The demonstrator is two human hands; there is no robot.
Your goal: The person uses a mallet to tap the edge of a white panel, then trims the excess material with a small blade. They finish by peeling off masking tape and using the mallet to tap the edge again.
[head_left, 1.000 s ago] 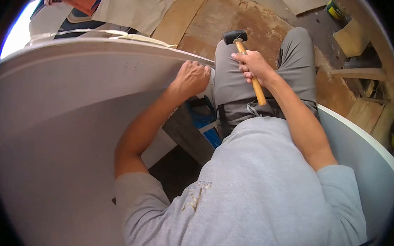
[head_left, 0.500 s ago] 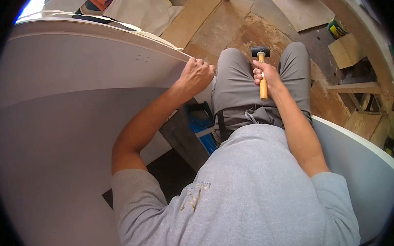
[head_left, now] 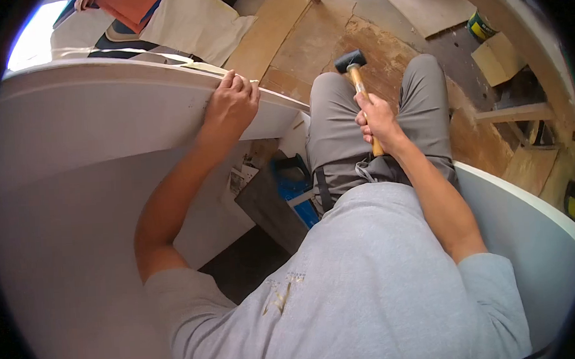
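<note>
My right hand (head_left: 380, 121) is wrapped around the wooden handle of a mallet (head_left: 349, 60). Its black head sits above my lap, tilted to the left. My left hand (head_left: 230, 108) grips the top edge of a large white panel (head_left: 102, 111), with the fingers hooked over the rim and the fingertips partly hidden. Along that edge, left of my fingers, runs a thin pale strip (head_left: 157, 53).
Beside my left thigh lies a blue-handled tool (head_left: 291, 182), next to a dark grey board (head_left: 263, 207). Another white panel (head_left: 517, 213) stands at my right. Beyond it are a wooden frame (head_left: 515, 113), a cardboard box (head_left: 497, 61) and a tin (head_left: 480, 26).
My left hand has slid left along the panel's edge. The panel's edge now appears lower. The mallet has tilted left, its head moving toward my left knee.
</note>
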